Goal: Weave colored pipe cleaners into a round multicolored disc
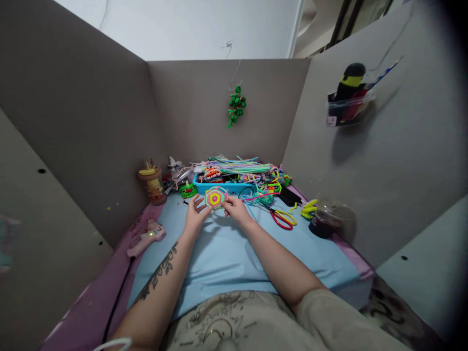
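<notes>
A small hexagonal woven piece (215, 198) in pink, yellow and green pipe cleaner is held up over the light blue mat (226, 253). My left hand (195, 213) pinches its left edge with fingers closed. My right hand (234, 208) grips its right edge, fingers closed too. Both forearms reach forward from the near edge. Just beyond the piece stands a blue tray (219, 185) piled with coloured pipe cleaners and small finished figures.
A pink glue gun (146, 237) with a black cord lies at the left. Red-handled scissors (281, 218), yellow pipe cleaners (309, 208) and a dark lidded cup (323, 223) sit at the right. A jar (153, 183) stands back left. Grey partition walls enclose the desk; a green figure (236, 105) hangs on the back wall.
</notes>
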Demonstrator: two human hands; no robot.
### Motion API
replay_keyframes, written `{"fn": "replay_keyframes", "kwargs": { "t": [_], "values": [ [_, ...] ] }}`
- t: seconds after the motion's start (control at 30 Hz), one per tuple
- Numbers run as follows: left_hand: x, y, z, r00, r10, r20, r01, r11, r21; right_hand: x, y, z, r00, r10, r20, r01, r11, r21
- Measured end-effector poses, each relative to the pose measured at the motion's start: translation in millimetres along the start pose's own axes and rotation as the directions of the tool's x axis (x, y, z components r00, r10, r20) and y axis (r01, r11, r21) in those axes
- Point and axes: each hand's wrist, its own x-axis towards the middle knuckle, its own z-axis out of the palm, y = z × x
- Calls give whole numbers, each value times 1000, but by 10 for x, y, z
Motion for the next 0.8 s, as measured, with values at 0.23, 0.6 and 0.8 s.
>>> {"fn": "replay_keyframes", "kwargs": {
  "t": [0.23, 0.6, 0.8],
  "values": [
    [-49, 42, 83, 994, -1, 109, 14, 993, -118, 2, 50, 65, 997, 29, 67, -32, 999, 40],
    [-62, 25, 115, 998, -10, 60, 16, 995, -97, -26, -46, 172, 985, 171, 13, -166, 932, 322],
    [-68, 36, 132, 999, -18, 40, 24, 985, -170, -42, -88, 195, 969, 247, 31, -241, 897, 370]
  ]
}}
